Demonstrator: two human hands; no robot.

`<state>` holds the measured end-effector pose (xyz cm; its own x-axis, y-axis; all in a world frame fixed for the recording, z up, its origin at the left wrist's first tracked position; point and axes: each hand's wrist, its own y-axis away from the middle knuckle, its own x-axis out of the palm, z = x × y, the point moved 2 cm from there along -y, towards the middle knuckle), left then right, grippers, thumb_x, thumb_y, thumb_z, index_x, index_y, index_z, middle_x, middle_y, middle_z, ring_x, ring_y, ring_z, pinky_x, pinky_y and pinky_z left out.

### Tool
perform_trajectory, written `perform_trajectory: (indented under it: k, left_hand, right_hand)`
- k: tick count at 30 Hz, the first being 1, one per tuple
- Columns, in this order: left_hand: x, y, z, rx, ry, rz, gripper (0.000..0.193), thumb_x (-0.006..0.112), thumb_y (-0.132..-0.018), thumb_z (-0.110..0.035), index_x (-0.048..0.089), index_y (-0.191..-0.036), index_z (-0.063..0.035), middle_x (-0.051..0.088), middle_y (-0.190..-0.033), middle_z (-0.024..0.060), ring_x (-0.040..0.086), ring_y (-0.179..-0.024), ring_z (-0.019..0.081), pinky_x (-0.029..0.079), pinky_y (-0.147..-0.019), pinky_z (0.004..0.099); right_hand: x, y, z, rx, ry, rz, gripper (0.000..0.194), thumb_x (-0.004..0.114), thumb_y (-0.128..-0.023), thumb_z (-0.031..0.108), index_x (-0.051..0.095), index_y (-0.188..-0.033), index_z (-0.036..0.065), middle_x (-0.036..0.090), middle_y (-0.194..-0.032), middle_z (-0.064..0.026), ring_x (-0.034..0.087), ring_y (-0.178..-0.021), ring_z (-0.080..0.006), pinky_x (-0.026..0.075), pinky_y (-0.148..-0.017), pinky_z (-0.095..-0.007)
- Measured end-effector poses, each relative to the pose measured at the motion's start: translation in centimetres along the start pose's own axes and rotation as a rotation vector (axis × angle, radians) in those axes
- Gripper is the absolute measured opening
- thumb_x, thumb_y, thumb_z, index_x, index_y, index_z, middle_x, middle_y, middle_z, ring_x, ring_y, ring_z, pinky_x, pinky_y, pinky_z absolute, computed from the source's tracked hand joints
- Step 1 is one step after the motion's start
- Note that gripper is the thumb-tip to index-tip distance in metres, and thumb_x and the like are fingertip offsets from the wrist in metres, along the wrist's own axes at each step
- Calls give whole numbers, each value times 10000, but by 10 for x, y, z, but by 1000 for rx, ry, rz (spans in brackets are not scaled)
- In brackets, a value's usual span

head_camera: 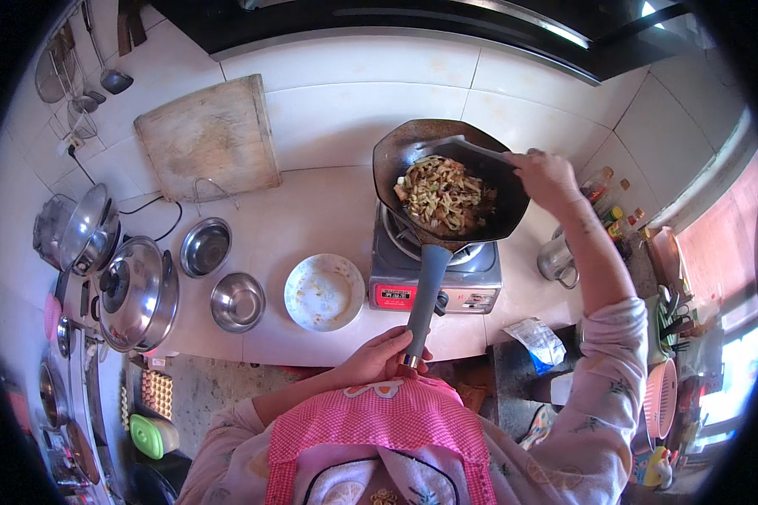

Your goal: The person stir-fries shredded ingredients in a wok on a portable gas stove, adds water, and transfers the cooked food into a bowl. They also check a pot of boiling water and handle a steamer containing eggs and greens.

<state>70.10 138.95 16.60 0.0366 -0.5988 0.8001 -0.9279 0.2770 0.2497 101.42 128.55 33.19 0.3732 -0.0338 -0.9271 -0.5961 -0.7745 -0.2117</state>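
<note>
My left hand (388, 355) is closed around the grey handle of a dark wok (388, 154), near the handle's end. The wok sits tilted on or just above a tabletop gas stove (436, 284); contact with the burner is hard to tell. In it lie cooked sliced vegetables (445, 196), with what may be bits of meat. My right hand (543, 180) grips a grey spatula (474, 148) at the wok's right rim, and the blade rests near the far inner wall. Left of the stove stands a white patterned plate (325, 292) with food residue.
Two steel bowls (238, 302) and a lidded steel pot (136, 293) stand to the left. A wooden cutting board (208, 139) leans on the tiled wall. At the right are a metal mug (556, 259), several bottles (613, 214) and an opened packet (537, 341). A range hood (404, 41) hangs above.
</note>
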Motion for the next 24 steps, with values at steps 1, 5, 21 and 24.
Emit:
perform_trajectory:
  k: [1, 5, 21, 24]
  left_hand:
    - [0, 0, 1, -9, -2, 18, 367, 393, -979, -305, 389, -1269, -80, 561, -1065, 112, 593, -916, 184, 499, -768, 296]
    - [-3, 3, 3, -40, 9, 26, 340, 393, -978, -304, 404, -1248, -96, 568, -1047, 97, 596, -905, 177, 500, -753, 297]
    - [-20, 24, 11, -10, 55, -47, 380, 411, -971, -321, 380, -1281, -103, 554, -1019, 92, 596, -874, 158, 513, -730, 294]
    - [-15, 27, 9, -9, 52, -36, 390, 409, -970, -331, 377, -1282, -99, 544, -1028, 101, 589, -867, 157, 518, -723, 291]
  right_hand:
    - [8, -2, 6, 30, 12, 18, 299, 536, -858, 191, 587, -1148, 243, 611, -876, -64, 610, -852, -257, 512, -706, -356]
    - [16, 8, 17, -114, -9, 72, 299, 545, -848, 158, 615, -1120, 259, 613, -904, -63, 612, -867, -246, 503, -730, -366]
    - [-27, 10, 30, 25, 4, 147, 239, 569, -787, 169, 653, -1007, 213, 668, -928, -39, 636, -897, -252, 532, -714, -395]
    - [-45, 16, 0, 119, -11, 127, 270, 590, -772, 165, 659, -1029, 211, 669, -946, -43, 639, -885, -252, 532, -715, -389]
